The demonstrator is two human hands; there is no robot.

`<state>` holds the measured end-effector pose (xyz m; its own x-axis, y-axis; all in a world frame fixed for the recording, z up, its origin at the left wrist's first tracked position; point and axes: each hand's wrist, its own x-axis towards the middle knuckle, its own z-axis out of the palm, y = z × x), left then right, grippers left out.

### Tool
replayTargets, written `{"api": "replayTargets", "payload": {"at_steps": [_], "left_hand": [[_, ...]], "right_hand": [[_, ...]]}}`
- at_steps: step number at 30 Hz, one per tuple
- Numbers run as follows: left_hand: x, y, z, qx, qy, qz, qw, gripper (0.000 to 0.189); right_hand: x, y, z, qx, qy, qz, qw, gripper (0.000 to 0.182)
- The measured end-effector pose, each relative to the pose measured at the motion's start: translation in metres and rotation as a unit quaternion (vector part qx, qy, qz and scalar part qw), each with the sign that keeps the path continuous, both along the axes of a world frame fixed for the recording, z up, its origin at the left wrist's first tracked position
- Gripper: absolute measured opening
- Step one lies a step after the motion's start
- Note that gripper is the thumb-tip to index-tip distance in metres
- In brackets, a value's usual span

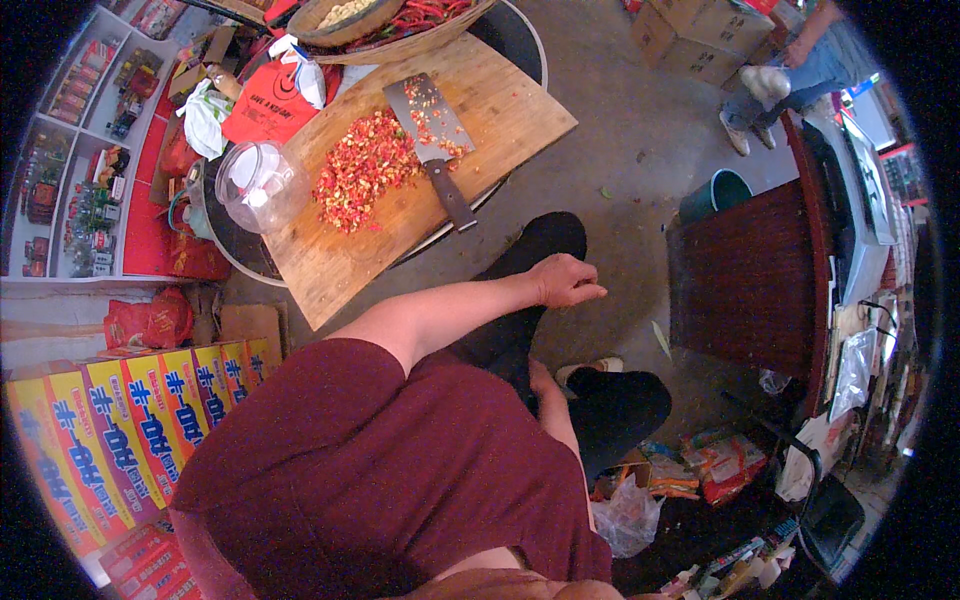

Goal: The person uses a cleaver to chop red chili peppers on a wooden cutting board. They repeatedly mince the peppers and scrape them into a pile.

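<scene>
My left hand hangs over my black-trousered left leg, its fingers curled in with nothing visible in them. My right forearm runs between my legs; the hand at its end is hidden. Up and to the left of my left hand lies a wooden cutting board. A heap of chopped red chili with pale bits covers its middle. Beside the heap a cleaver rests flat, chili scraps on its blade and its dark handle towards me. An uncapped clear plastic jar stands at the board's left edge.
Behind the board sits a wicker basket of red chilies, holding a bowl of peeled garlic. A red bag is near the jar. Rightward are a dark wooden desk, a green bin and another person's legs.
</scene>
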<state>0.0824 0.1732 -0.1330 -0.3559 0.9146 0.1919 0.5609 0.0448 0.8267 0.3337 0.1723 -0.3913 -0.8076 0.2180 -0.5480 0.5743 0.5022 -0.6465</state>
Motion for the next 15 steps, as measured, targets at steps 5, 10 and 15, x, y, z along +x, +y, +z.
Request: {"api": "replayTargets", "payload": {"at_steps": [5,10,15], "left_hand": [[0.0009,-0.0003,0.0037,-0.013,0.002,0.005,1.000,0.037],[0.0011,-0.0005,0.0005,0.000,-0.005,0.007,1.000,0.037],[0.0004,-0.0012,0.0028,-0.010,-0.016,0.005,1.000,0.036]], "right_hand": [[0.0031,0.0027,-0.0025,-0.001,0.009,0.001,1.000,0.046],[0.0047,0.0073,-0.0046,-0.005,0.018,0.015,1.000,0.046],[0.0030,0.0078,-0.0060,-0.001,0.017,0.014,1.000,0.046]]}}
